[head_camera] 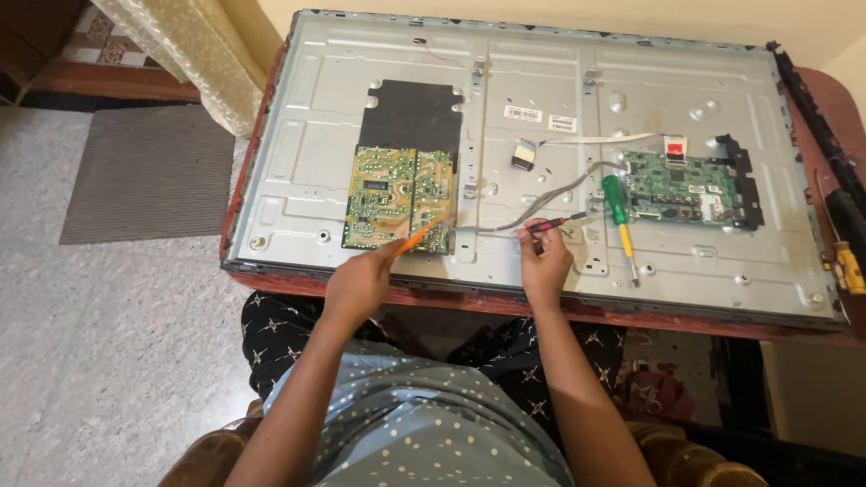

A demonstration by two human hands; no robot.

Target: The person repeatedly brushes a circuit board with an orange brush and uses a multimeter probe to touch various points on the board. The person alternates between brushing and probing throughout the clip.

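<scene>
Left hand (359, 284): fingers closed on a thin orange probe-like tool (417, 236), pinched near its rear end; the tip is pointed up and away from the fingers, onto the lower right part of the yellow-green rectangular circuit board (397, 198).
Right hand (545, 261): fingertips pinched together on a slim red-and-black probe (552, 224); the probe is held nearly level, its tip directed away from the fingers toward the green board on the far side.
Between the hands: a bare strip of grey stamped sheet-metal back panel (298, 135), with a thin grey wire bundle (559, 198) running from just above the right fingers up toward the smaller board.
Just beyond the left fingers: the yellow-green board is fixed flat to the panel; a black rectangular insulating sheet (410, 113) lies directly above it, touching its top edge.
Just beyond the right fingers: a screwdriver with a green handle and yellow shaft (619, 221) is laid on the panel, handle away from the person, tip toward the near edge; not touched by either hand.
Farther out from the right fingers: a green main circuit board with black connector block along its far side (686, 188); a white flat ribbon cable (595, 139) above it.
Far edge, right side: a yellow-handled tool (848, 267) is seen at the picture's margin, well apart from both hands; its kind cannot be told.
Support: the panel is laid on a reddish-brown wooden table (830, 99).
</scene>
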